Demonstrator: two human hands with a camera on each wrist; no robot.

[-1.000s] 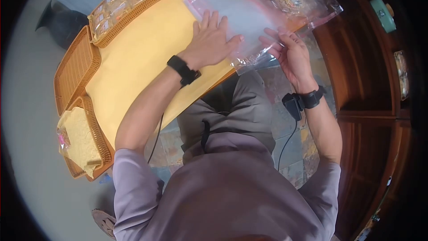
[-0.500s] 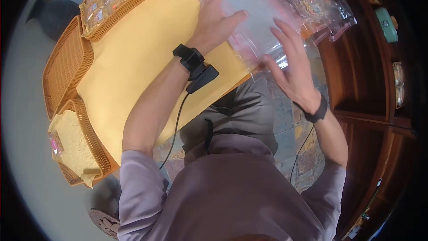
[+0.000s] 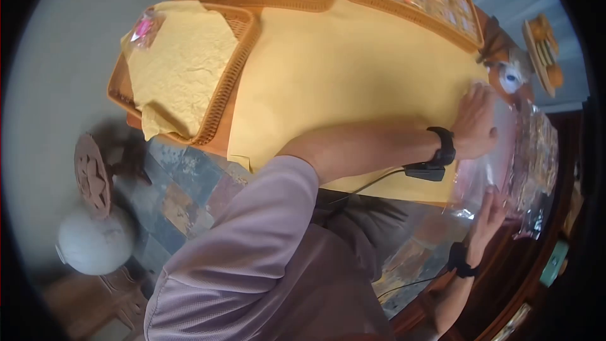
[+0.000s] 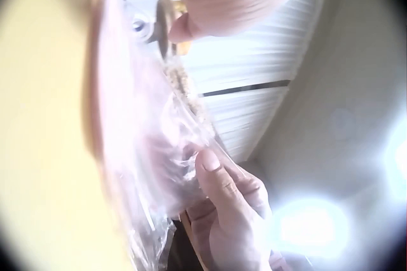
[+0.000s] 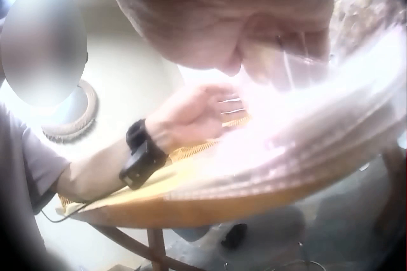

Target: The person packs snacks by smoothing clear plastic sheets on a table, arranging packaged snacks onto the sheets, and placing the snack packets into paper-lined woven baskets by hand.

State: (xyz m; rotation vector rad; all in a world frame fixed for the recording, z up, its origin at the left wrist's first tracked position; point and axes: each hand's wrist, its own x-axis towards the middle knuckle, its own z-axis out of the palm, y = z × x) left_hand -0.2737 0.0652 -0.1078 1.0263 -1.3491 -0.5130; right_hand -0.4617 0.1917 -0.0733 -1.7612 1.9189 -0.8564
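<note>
In the head view a stack of clear plastic bags with pink edges (image 3: 483, 173) lies at the right end of the yellow-covered table. My left hand (image 3: 475, 125) rests on the stack's far part with its fingers extended. At the near edge is my right hand (image 3: 488, 218). The left wrist view shows the right hand (image 4: 232, 217) pinching crinkled plastic (image 4: 168, 156) between thumb and fingers. Seen from the right wrist, the left hand (image 5: 198, 113) has straight fingers beside the bags (image 5: 286, 156); glare hides part of the plastic.
Packaged goods (image 3: 536, 158) in clear wrapping lie right of the bags. Along the table's far side stand a basket of small packets (image 3: 416, 11) and a woven tray (image 3: 259, 5). A paper-lined basket (image 3: 218, 104) is at the left, and a dark wooden shelf at the right.
The head view has swung left, placing the bags and hands farther right in it. My right hand, spread and raised half a second ago, now pinches the plastic. The left hand stays on the stack.
</note>
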